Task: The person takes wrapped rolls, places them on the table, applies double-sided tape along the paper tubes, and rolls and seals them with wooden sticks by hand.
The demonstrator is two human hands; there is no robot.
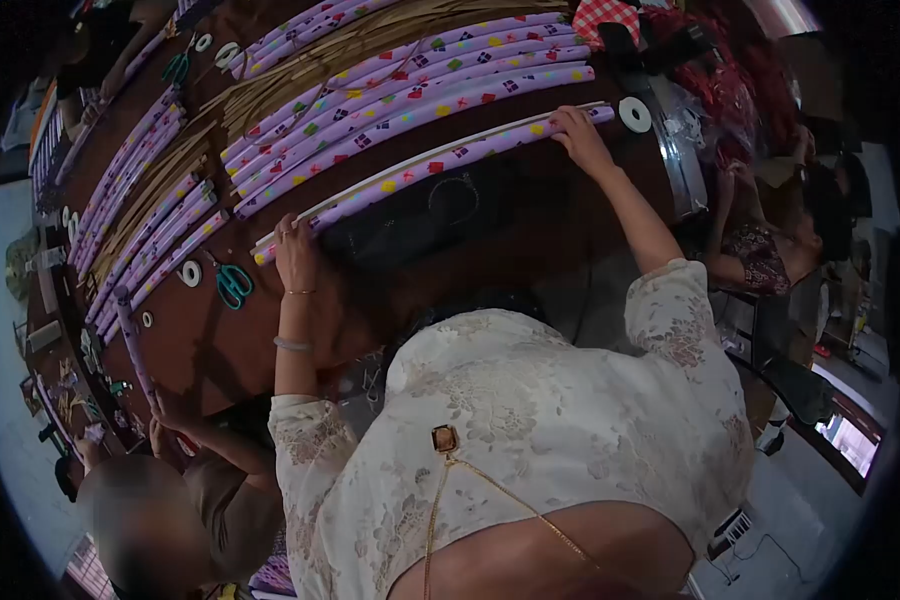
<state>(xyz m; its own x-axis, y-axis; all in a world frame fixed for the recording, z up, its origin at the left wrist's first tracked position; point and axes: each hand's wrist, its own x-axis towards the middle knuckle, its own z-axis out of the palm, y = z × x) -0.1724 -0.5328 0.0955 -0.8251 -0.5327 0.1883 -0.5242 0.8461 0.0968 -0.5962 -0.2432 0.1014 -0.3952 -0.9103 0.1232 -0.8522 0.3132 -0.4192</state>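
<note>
A long purple roll with a colourful gift pattern (420,175) lies across the brown table in front of me, with a pale strip along its far edge. My left hand (296,255) is closed over the roll near its left end, with a thin bracelet and a pale band on that arm. Near the right end, the fingers of my right hand (582,142) curl over the same roll. A white tape roll (634,114) lies just beyond its right end. Below the middle of the roll is a dark flat panel (410,215).
More purple rolls (420,95) lie behind, with brown strips (155,195) among them. Teal scissors (234,285) and a tape roll (190,273) lie on the table (195,350) to the left. A co-worker (235,500) holds a roll at lower left; another person (770,240) sits at right.
</note>
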